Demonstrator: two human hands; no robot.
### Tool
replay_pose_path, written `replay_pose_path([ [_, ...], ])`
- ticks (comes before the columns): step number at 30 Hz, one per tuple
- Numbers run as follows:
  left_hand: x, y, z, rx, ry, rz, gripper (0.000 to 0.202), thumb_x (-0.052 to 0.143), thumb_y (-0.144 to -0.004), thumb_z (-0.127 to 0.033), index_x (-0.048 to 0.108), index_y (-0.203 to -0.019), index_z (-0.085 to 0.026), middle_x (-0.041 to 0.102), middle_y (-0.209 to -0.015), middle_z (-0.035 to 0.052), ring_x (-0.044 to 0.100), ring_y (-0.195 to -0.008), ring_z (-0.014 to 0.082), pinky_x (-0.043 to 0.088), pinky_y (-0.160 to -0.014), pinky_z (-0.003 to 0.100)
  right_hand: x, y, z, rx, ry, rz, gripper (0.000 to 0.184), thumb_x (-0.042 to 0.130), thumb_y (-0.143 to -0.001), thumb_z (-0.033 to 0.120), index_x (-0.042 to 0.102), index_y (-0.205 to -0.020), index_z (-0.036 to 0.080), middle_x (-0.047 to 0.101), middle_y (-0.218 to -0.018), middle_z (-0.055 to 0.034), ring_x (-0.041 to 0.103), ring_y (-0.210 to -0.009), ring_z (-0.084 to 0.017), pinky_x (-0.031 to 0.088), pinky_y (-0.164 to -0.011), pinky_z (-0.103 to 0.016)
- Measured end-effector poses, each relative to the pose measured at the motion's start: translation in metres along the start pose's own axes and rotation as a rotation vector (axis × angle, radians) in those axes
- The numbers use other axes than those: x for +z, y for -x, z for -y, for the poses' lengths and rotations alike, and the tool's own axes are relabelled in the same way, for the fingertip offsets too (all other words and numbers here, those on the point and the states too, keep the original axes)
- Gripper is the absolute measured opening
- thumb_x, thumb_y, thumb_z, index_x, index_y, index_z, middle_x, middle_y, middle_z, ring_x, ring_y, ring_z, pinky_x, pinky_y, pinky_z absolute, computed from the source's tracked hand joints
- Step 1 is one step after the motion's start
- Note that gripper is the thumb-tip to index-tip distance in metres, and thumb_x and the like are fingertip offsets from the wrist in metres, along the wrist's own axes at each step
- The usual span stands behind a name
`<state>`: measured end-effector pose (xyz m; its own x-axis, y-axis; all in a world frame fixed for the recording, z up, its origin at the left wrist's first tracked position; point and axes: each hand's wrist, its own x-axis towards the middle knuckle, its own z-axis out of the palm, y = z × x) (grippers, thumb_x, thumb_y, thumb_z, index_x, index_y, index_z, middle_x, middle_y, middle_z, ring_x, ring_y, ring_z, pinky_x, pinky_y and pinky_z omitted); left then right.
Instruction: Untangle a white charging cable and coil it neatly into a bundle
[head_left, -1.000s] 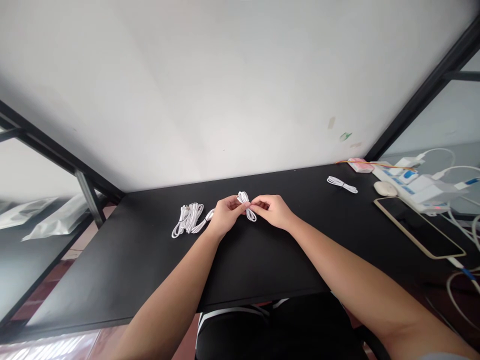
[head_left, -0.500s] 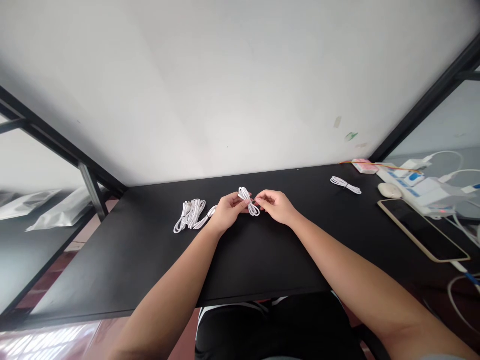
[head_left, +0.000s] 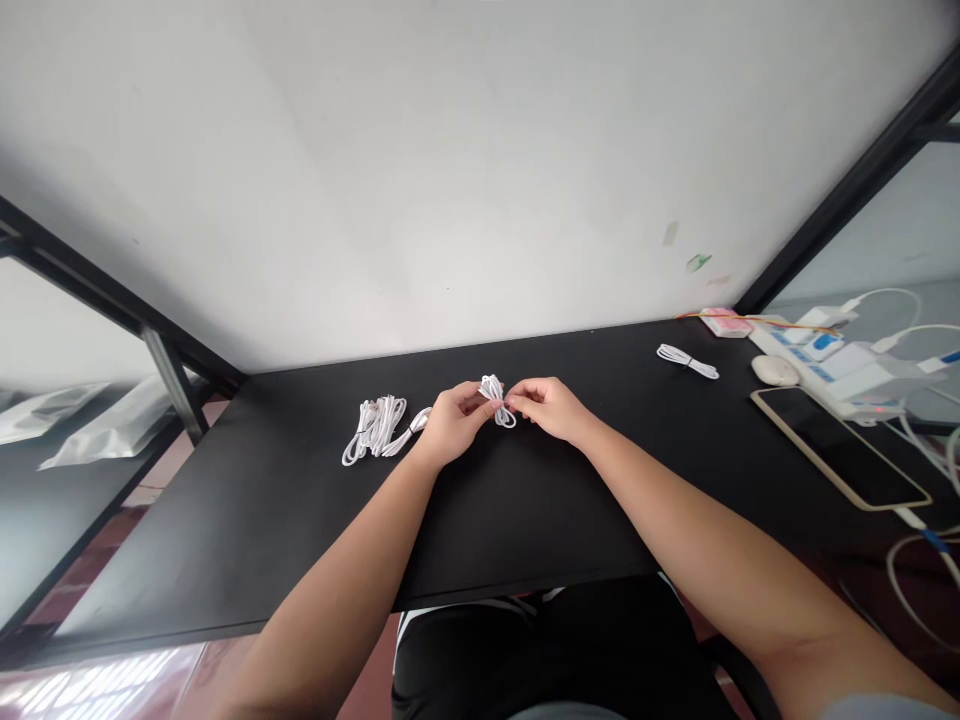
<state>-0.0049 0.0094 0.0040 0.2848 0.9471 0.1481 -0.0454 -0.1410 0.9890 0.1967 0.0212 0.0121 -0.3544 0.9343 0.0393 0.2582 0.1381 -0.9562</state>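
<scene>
A coiled white cable [head_left: 491, 386] is pinched between the thumb and fingers of my left hand [head_left: 453, 425], just above the black table. From the right, my right hand [head_left: 553, 408] has thumb and forefinger closed at the narrow middle of the coil, where a thin tie seems to go round it; the fingertips mostly hide it. Loops of the cable spread out above and below the pinch. Left of my left hand lie several white cable bundles [head_left: 385, 422], the nearest partly behind that hand. Another tied white cable [head_left: 687, 361] rests far right.
A phone [head_left: 840, 448] with a charging lead lies at the right, near a white rounded case [head_left: 775, 371] and a crowded power strip [head_left: 810, 362]. A pink-and-white box [head_left: 725, 322] stands by the wall. Plastic bags [head_left: 112, 430] lie on the left surface beyond a metal frame.
My right fingertips have closed in on the middle of the coil, covering the thin tie that showed between the hands. The view has shifted slightly.
</scene>
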Motion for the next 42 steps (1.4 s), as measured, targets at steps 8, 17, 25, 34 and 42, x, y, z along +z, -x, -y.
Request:
replay_pose_path([
  [8,0.000,0.001,-0.002,0.023,-0.018,0.008,0.037,0.077,-0.082,-0.038,0.072,-0.110,-0.014,0.075,-0.112,0.0118,0.072,-0.103,0.0277,0.057,-0.094,0.043,0.001,0.000,0.004,0.061,-0.148,0.022,0.022,0.069,-0.081,0.039,0.072,-0.081,0.018,0.068,-0.077,-0.0035,0.053,-0.062,-0.012,0.042,-0.058,-0.027],
  [17,0.001,0.005,-0.013,0.123,-0.199,0.022,0.025,0.073,-0.085,-0.038,0.079,-0.102,-0.020,0.069,-0.110,0.0111,0.067,-0.105,0.0258,0.055,-0.094,0.039,-0.001,0.002,0.010,0.149,-0.292,0.067,0.019,0.070,-0.076,0.037,0.072,-0.075,0.018,0.065,-0.072,-0.0011,0.041,-0.054,-0.008,0.033,-0.051,-0.026],
  [25,0.001,0.006,-0.016,0.164,-0.264,0.032,0.024,0.073,-0.085,-0.037,0.079,-0.105,-0.024,0.069,-0.108,0.0106,0.066,-0.101,0.0251,0.056,-0.089,0.038,-0.003,0.002,0.006,0.195,-0.398,0.129,0.016,0.072,-0.076,0.034,0.070,-0.076,0.018,0.053,-0.066,0.0021,0.035,-0.053,-0.008,0.030,-0.052,-0.027],
  [34,0.000,0.005,-0.014,0.113,-0.242,0.011,0.028,0.075,-0.083,-0.041,0.078,-0.102,-0.020,0.069,-0.109,0.0108,0.067,-0.087,0.0213,0.056,-0.073,0.033,-0.005,0.004,0.005,0.170,-0.432,0.255,0.025,0.076,-0.077,0.039,0.063,-0.075,0.018,0.047,-0.063,0.0041,0.036,-0.056,-0.009,0.030,-0.054,-0.027],
  [42,-0.001,0.003,-0.009,0.023,-0.109,-0.021,0.040,0.078,-0.081,-0.042,0.074,-0.111,-0.016,0.074,-0.100,0.0098,0.069,-0.086,0.0214,0.052,-0.062,0.027,-0.004,0.001,0.004,0.090,-0.299,0.130,0.029,0.073,-0.081,0.046,0.069,-0.084,0.018,0.054,-0.063,0.0031,0.041,-0.055,-0.009,0.032,-0.053,-0.026],
])
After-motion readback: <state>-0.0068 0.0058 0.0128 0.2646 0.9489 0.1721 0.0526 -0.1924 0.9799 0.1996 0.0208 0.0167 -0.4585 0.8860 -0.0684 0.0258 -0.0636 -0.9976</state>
